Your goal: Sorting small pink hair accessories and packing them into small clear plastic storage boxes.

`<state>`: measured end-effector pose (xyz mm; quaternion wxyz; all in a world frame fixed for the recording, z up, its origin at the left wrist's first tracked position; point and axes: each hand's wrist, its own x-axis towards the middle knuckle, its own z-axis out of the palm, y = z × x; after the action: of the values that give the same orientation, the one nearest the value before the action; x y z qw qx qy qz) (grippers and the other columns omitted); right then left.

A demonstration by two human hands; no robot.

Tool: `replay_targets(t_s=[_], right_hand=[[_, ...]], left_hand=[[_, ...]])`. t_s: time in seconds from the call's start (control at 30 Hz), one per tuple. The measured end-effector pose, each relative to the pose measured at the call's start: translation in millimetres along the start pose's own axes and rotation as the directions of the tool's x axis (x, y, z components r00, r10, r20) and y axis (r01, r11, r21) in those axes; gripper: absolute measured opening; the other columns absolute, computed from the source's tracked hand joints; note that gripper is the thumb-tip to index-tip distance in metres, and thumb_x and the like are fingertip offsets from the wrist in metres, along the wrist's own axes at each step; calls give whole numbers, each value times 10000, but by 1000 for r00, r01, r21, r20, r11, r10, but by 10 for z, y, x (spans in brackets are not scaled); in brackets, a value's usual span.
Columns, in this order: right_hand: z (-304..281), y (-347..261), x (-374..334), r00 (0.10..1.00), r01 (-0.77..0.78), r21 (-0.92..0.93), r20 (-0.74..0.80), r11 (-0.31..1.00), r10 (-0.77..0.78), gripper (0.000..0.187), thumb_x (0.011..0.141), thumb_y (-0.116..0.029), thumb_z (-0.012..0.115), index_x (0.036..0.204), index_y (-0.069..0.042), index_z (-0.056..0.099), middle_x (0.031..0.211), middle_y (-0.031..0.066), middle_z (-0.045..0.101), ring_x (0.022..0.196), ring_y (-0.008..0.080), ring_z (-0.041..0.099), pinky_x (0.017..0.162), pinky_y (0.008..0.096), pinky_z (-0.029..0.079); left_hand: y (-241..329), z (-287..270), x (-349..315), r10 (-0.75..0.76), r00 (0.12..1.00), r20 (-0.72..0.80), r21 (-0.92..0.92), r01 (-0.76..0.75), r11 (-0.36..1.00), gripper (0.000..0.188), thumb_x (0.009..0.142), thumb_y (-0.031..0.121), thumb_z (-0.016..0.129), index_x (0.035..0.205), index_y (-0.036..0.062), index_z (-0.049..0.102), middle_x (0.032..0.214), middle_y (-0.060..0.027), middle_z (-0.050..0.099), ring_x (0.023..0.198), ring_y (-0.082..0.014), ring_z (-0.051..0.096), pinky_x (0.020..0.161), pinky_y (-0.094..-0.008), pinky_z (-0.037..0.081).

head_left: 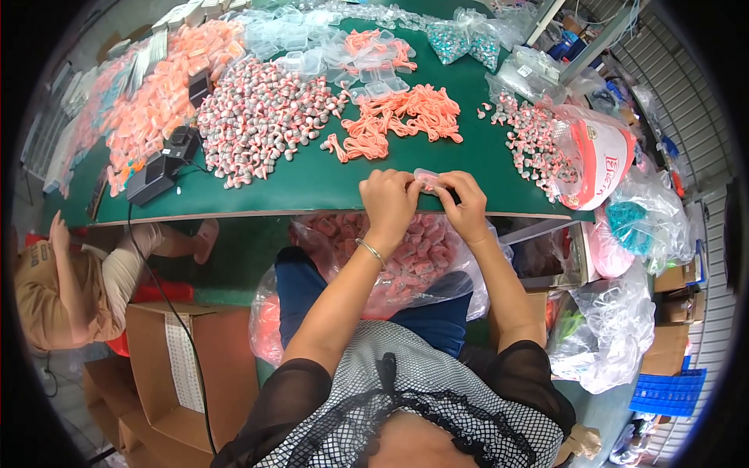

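At the front edge of the green table [257, 200], both my hands hold a small clear plastic case [427, 181] with something pink inside. My left hand [387, 201] pinches its left side, and my right hand [466, 204] grips the right side with thumb and fingers. Just beyond them lies a heap of bundled coral cords [402, 118]. Left of the cords is a big pile of small pink-and-grey plug-shaped pieces [261, 117]. Below the hands, a clear bag [417, 253] full of pink-filled cases rests between my knees.
Clear empty cases [292, 39] and coral cases [175, 78] cover the table's far left. A black power adapter [152, 179] trails a cable. More plug pieces spill by a pink-white bag [605, 156] at right. A cardboard box [222, 366] and another person [66, 292] are at left.
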<state>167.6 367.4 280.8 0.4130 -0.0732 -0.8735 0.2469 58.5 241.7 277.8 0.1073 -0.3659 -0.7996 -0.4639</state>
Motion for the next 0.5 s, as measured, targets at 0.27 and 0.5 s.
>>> replay_targets(t_s=[0.27, 0.5], right_hand=[[11, 0, -12, 1000, 21, -6, -16, 1000, -21, 192, 761, -15, 744, 934, -31, 663, 906, 110, 659, 857, 290, 644, 741, 370, 524], [24, 1, -15, 998, 52, -18, -25, 998, -53, 199, 753, -8, 745, 931, -37, 661, 905, 104, 658, 858, 285, 643, 750, 367, 526]], left_hand=[[8, -11, -83, 58, 996, -73, -1, -58, 998, 146, 787, 253, 742, 789, 108, 749, 797, -40, 677, 796, -253, 590, 734, -405, 388], [61, 6, 0, -107, 993, 41, -2, 107, 994, 137, 760, 243, 757, 753, 108, 740, 745, -45, 678, 793, -245, 628, 746, -407, 384]])
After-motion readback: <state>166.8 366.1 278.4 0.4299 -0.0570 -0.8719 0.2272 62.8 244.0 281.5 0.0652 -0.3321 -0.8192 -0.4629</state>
